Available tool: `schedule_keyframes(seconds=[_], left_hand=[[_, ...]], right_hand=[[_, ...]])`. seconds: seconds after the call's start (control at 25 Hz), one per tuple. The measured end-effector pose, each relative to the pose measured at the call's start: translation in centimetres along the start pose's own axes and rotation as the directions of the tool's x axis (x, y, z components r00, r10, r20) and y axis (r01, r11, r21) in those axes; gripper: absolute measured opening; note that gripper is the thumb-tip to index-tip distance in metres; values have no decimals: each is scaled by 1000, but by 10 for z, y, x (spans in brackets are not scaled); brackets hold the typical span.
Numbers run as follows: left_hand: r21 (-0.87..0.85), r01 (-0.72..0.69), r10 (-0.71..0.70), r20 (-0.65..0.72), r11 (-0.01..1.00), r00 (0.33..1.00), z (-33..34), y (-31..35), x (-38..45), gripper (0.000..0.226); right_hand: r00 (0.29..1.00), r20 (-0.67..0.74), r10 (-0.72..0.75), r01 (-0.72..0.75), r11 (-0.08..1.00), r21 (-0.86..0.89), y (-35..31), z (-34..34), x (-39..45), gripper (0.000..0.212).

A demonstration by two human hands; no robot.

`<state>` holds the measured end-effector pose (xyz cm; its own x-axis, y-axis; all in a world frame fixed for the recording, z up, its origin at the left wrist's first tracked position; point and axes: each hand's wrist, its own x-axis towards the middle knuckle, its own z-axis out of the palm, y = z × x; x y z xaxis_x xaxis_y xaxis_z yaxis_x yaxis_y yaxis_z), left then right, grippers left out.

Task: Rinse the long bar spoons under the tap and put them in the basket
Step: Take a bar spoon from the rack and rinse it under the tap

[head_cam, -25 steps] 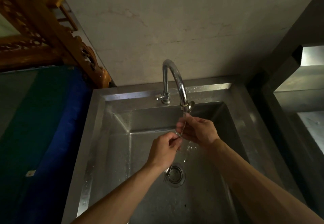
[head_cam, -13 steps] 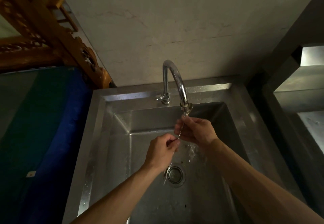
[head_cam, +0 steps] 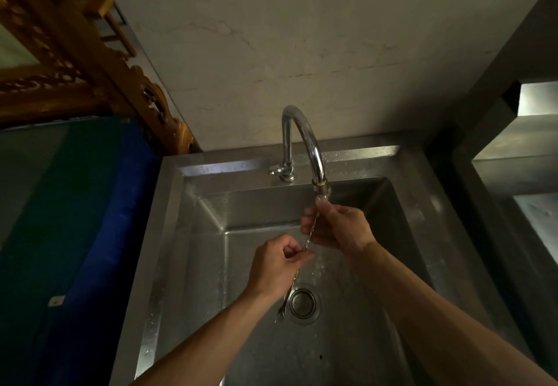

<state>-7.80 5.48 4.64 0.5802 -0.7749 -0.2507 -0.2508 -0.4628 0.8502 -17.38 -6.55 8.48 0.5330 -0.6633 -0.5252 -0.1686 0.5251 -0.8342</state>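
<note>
A long twisted bar spoon point(head_cam: 308, 242) runs steeply from just under the tap's spout down towards the drain, its forked lower end point(head_cam: 282, 310) hanging beside the drain. My right hand point(head_cam: 339, 228) grips the spoon's upper part right below the curved chrome tap point(head_cam: 305, 141). My left hand point(head_cam: 279, 262) pinches the twisted shaft lower down, fingers curled round it. Water splashes on the sink floor near the hands. No basket is in view.
The steel sink point(head_cam: 211, 234) has a round drain point(head_cam: 303, 301) at its middle and a wet rim. A blue and green surface point(head_cam: 75, 234) lies to the left, carved wooden furniture point(head_cam: 90, 62) behind it. A steel counter point(head_cam: 528, 174) stands to the right.
Both hands have shifted slightly; my right hand rose closer to the spout and the spoon's lower end now shows beside the drain.
</note>
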Motion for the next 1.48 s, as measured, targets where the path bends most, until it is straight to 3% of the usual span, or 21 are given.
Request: schedule_keyframes(seconds=[0.64,0.96,1.08,1.2,1.32,1.48], left_hand=[[63,22,-24,29,998,999,-4,-3,-12,27],[51,34,-35,35,998,999,-1,-7,-18,27],[59,26,-28,37,998,999,-2,-8,-20,27],[81,30,-32,20,996,999,-4,-9,-23,25],[75,28,-29,11,997,1000,-7,-10,-23,25],[101,-28,24,39,994,999,-9,-12,-24,27]], right_hand=[[1000,1,11,-11,999,-49,1,0,-6,37],[1000,19,5,-3,995,-96,1,-2,-10,30],[1000,5,-8,9,995,-96,1,-3,-10,40],[999,41,1,4,992,-123,1,-4,-10,25],[1000,19,-8,10,996,-85,1,-2,-11,44],[993,95,-76,84,993,-80,-3,-5,-11,10]])
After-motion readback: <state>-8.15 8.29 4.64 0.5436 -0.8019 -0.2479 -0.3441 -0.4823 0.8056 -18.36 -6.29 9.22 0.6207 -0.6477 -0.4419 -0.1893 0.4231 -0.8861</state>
